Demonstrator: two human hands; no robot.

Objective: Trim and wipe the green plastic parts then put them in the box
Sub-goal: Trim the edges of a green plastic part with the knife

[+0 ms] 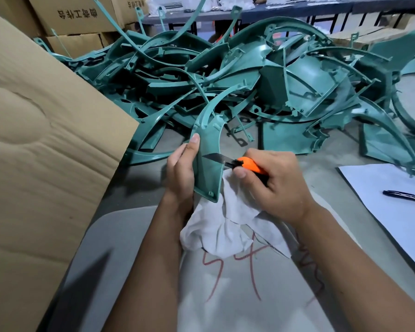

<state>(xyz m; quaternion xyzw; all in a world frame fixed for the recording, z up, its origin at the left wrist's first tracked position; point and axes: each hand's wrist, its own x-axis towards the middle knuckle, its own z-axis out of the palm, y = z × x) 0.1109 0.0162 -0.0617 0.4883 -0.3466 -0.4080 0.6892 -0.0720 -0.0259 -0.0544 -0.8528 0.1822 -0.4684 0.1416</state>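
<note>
My left hand (181, 167) grips a curved green plastic part (207, 149) by its wide lower end, thumb up along its edge. My right hand (277, 182) holds an orange utility knife (249, 165) and also a white cloth (228, 226) that hangs below it. The dark blade lies against the part's inner face. Behind the hands a big heap of green plastic parts (261, 75) covers the grey table. A large cardboard box flap (41, 144) rises at the left.
White paper sheet (398, 207) with a dark pen (405, 196) lies at the right. Stacked cardboard boxes (77, 17) stand at the back left. A grey board with red marks (249, 283) sits under my forearms. A dark table (297, 10) runs across the back.
</note>
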